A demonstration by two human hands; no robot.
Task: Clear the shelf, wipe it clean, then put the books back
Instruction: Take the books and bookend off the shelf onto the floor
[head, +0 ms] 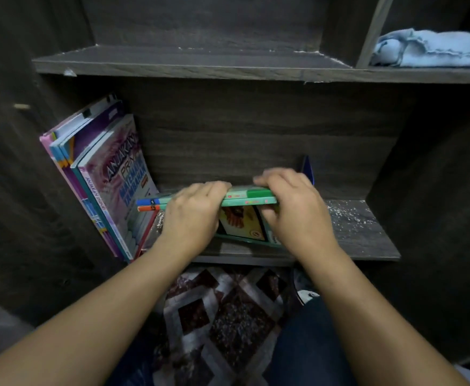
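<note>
On the dusty shelf my left grip and right grip clasp the green books, best squeezed evenly and lifted level past the leaning books.

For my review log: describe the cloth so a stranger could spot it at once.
On the dark shelf unit, follow the upper board right past the upright divider. The cloth lies crumpled there. It is pale blue fabric, unlike the stiff books on the lower shelf.
</note>
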